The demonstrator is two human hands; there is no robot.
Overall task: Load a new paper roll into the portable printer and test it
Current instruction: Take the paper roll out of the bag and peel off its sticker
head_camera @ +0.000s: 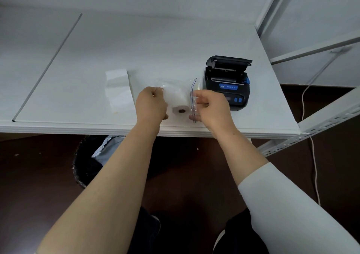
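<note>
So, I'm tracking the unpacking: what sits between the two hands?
In the head view, the paper roll, inside a clear zip bag that the left hand and right hand pinch.

Printer (227, 84) bay seems open from above; raised lid (229, 60) walls its rear.

left hand (151, 103): pinching bag (181, 95) | right hand (211, 107): pinching bag | forearms: both extended forward, hands apart
</note>
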